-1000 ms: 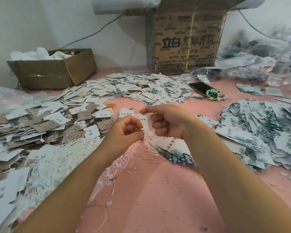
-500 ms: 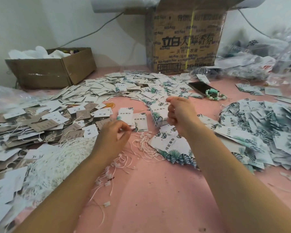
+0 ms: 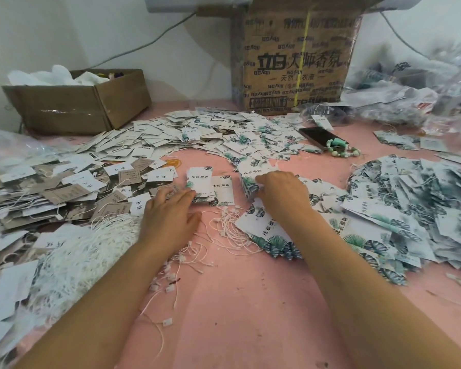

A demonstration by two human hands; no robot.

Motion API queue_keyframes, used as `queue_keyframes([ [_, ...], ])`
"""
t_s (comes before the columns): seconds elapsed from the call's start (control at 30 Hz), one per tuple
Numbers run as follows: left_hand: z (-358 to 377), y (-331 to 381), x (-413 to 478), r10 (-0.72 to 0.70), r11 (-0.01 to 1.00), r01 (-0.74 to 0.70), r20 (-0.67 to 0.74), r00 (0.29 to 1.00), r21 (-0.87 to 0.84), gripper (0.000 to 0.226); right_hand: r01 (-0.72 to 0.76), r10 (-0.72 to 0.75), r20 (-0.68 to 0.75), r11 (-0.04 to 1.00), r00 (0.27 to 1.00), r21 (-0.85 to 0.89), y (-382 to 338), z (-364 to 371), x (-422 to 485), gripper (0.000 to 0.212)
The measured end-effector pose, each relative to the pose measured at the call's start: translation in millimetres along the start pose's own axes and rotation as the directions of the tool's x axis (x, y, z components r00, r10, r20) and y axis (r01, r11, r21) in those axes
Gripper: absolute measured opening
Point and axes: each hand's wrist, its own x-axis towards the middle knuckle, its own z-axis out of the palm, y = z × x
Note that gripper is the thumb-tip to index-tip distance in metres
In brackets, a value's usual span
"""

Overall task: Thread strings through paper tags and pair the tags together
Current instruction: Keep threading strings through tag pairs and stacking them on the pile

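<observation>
Hundreds of paper tags [image 3: 423,198] heap across the pink worktop [image 3: 250,302] around both hands. Left hand [image 3: 171,217] lays straight fingers [image 3: 183,195] on a small tag stack [image 3: 198,182]; right hand [image 3: 282,194] curls over a leaf-print stack [image 3: 246,179], its fingertips hidden, so a grip is unclear. Likely picking tags to pair; next needs one loose string [image 3: 232,230], lying just behind the fingers.

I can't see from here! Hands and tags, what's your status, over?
Left hand open, touching small tag stack. Right hand gripping leaf-print tags. Loose strings lie between; nothing blocking.
</observation>
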Motion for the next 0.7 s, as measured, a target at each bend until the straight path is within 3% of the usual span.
queue_keyframes([
  [0.27,-1.6,3.3,-0.9,0.002,1.000,-0.003,-0.155,0.988,-0.006,0.045,0.056,-0.060,0.065,0.997,0.996,0.059,2.0,-14.6,2.7,0.026],
  [0.37,0.0,0.6,-0.2,-0.036,0.999,0.031,-0.191,0.981,-0.033,0.045,0.139,-0.133,-0.080,0.988,0.988,0.067,2.3,-20.6,1.7,0.029],
  [0.5,2.9,-2.8,2.1,-0.084,0.992,0.075,-0.095,0.992,-0.097,0.047,0.191,-0.165,-0.284,0.979,0.945,0.065,2.4,-27.5,0.4,0.032],
  [0.7,2.8,-3.0,2.5,-0.089,0.976,0.075,-0.058,0.994,-0.207,0.041,0.223,-0.186,-0.338,0.972,0.922,0.072,1.9,-29.6,-2.1,0.033],
])
